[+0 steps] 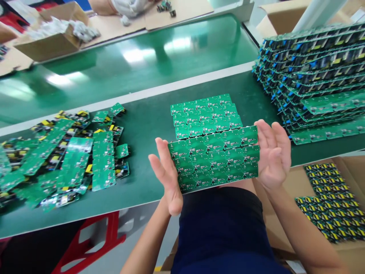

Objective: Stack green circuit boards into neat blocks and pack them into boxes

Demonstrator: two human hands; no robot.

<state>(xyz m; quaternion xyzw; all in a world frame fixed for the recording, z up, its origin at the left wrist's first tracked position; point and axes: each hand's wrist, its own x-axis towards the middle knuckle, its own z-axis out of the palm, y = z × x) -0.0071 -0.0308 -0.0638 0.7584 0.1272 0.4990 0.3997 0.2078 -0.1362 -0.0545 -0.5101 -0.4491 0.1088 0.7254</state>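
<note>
Between my two hands I hold several green circuit board strips (215,160), lined up edge to edge as one block. My left hand (168,175) presses against the left end with its palm side, its fingers pointing up. At the right end, my right hand (272,156) braces the block with its fingers raised. Just behind, more circuit board strips (205,114) lie side by side on the green bench (142,152), partly hidden by the held block.
Loose boards (76,160) with yellow parts form a heap at the left. A tall stack of board strips (313,76) stands at the right. Below it, a cardboard box (285,228) holds rows of boards (330,201). A red stool (111,236) is under the bench; another box (51,45) is behind.
</note>
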